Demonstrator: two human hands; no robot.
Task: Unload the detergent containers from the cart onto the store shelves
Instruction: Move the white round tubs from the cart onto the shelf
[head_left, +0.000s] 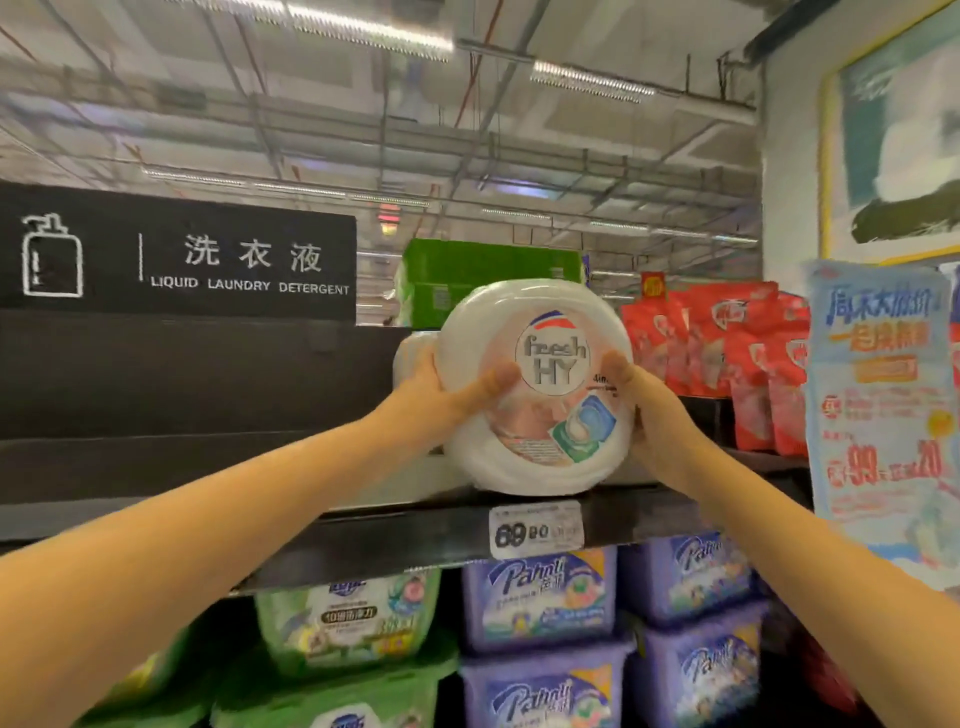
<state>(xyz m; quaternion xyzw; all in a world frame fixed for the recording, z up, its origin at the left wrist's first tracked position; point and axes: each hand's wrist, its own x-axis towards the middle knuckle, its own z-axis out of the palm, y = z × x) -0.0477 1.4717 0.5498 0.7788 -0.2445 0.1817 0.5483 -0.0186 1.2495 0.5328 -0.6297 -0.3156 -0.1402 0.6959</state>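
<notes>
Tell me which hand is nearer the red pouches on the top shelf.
Right. The right hand grips the white tub's right edge, beside the red pouches; the left hand grips its far side.

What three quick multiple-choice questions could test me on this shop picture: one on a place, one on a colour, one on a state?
1. Where is the white tub?
A. At the top shelf, above the price tag
B. On the floor
C. Under the purple boxes

2. What colour are the bags right of the tub?
A. Blue
B. Red
C. Black

3. How is the tub held?
A. By the left hand alone
B. By nobody
C. Between the left hand and the right hand

Answers: 1 A, its lower edge meets the top shelf just above the price tag. 2 B, the bags stacked beside it are red. 3 C, one hand presses each side of the tub.
</notes>
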